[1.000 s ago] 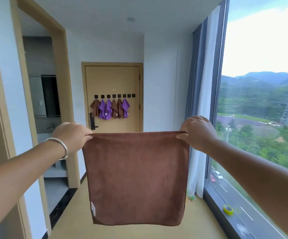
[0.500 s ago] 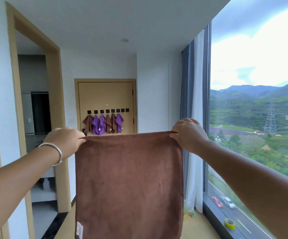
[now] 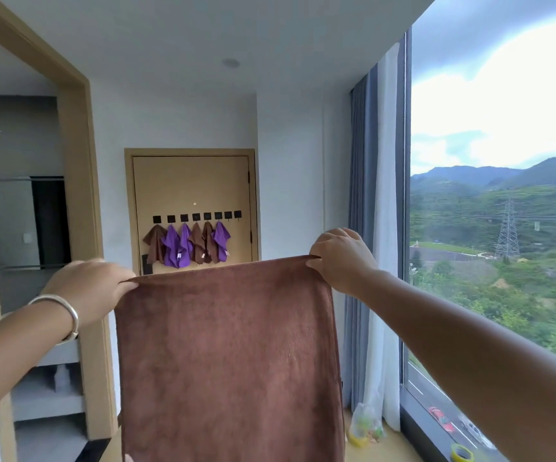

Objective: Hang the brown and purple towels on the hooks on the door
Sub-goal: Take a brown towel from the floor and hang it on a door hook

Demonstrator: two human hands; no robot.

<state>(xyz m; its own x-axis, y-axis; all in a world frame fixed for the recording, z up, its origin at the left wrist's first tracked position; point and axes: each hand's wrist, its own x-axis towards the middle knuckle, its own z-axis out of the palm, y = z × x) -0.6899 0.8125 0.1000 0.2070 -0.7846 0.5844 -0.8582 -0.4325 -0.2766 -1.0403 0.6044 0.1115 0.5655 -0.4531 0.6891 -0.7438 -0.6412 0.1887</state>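
A brown towel (image 3: 230, 361) hangs spread flat in front of me. My left hand (image 3: 90, 291) pinches its top left corner and my right hand (image 3: 343, 258) pinches its top right corner. At the far end of the hall stands a tan door (image 3: 193, 185) with a row of black hooks (image 3: 196, 216). Several brown and purple towels (image 3: 186, 245) hang from the left hooks, while the two hooks at the right end are bare. The held towel hides the door's lower part.
A wood-framed doorway (image 3: 80, 208) opens on the left. A floor-to-ceiling window (image 3: 496, 228) with grey and white curtains (image 3: 376, 228) runs along the right. A plastic bag (image 3: 366, 425) lies by the curtain, and a yellow tape roll (image 3: 461, 453) rests on the sill.
The view has tilted upward, so the door and hanging towels sit higher above the held towel's top edge. Both hands keep their hold on the corners.
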